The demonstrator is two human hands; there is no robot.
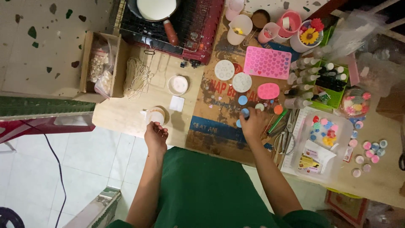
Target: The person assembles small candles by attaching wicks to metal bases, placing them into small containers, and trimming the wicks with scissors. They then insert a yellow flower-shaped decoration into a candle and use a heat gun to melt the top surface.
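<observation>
A low wooden desk (126, 114) runs across the view, its right part laid with worn brown cardboard (219, 135). Below it lies a floor of pale square tiles (93, 160), crossed by a thin dark cable (59, 169). At upper left is a pale speckled terrazzo surface (42, 42) with green and red chips. The light is dim and warm, brightest over the desk.
</observation>
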